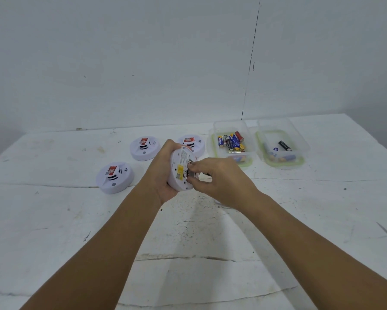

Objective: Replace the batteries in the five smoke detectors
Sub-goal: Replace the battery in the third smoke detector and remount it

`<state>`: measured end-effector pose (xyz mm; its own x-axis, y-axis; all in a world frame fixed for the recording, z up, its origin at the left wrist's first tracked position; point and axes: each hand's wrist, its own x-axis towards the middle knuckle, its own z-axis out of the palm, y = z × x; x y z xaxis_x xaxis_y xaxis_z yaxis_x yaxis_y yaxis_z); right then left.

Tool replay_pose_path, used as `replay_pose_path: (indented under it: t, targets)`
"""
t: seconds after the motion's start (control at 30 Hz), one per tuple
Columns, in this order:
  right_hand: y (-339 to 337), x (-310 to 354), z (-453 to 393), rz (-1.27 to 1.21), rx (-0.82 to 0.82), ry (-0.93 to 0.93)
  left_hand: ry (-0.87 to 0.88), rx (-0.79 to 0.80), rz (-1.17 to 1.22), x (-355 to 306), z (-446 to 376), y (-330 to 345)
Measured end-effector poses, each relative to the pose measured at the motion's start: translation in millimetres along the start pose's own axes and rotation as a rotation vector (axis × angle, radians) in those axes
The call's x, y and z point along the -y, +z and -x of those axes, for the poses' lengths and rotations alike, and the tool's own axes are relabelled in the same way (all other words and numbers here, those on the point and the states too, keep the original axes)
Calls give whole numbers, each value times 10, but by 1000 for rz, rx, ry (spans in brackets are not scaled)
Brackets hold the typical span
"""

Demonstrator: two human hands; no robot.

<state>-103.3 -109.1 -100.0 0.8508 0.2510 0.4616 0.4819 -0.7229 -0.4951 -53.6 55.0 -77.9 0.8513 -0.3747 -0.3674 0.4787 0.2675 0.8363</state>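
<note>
At the centre of the frame a smoke detector point(180, 170) is held off the table, tipped on edge with its underside turned towards the right, so that the battery bay is presented to the working hand. It is gripped by the left hand point(163, 173), fingers curled round its back and rim. The right hand point(212, 175) is brought in against the open bay, fingertips pinched together at it; whether a battery is held between them cannot be told, since the spot is small and partly covered. Three more detectors are seen face up on the white table point(53, 220): one at centre left point(114, 177), one above it point(144, 148), one partly hidden behind the held unit point(193, 142); a fifth is not made out. In the upper right, two clear plastic tubs are set side by side within easy reach. The nearer tub point(230, 128) is loaded with a jumble of mixed batteries point(231, 142); the farther tub point(282, 130) holds only a few, a black cell point(285, 145) among them. Supply and discards are probably kept apart this way.
</note>
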Motion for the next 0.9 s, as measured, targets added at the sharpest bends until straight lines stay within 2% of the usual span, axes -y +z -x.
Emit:
replay_pose_path:
  t: [0.33, 0.63, 0.77, 0.9]
  targets:
    - [42, 15, -81, -61, 38, 36, -31, 1, -33, -60, -13, -95]
    - [-2, -13, -109, -111, 57, 68, -39, -26, 87, -50, -92, -95]
    - [22, -9, -87, -216, 75, 236, -27, -60, 108, -10, -141, -62]
    - [63, -36, -144, -426, -1, 478, -8, -92, 100, 54, -192, 8]
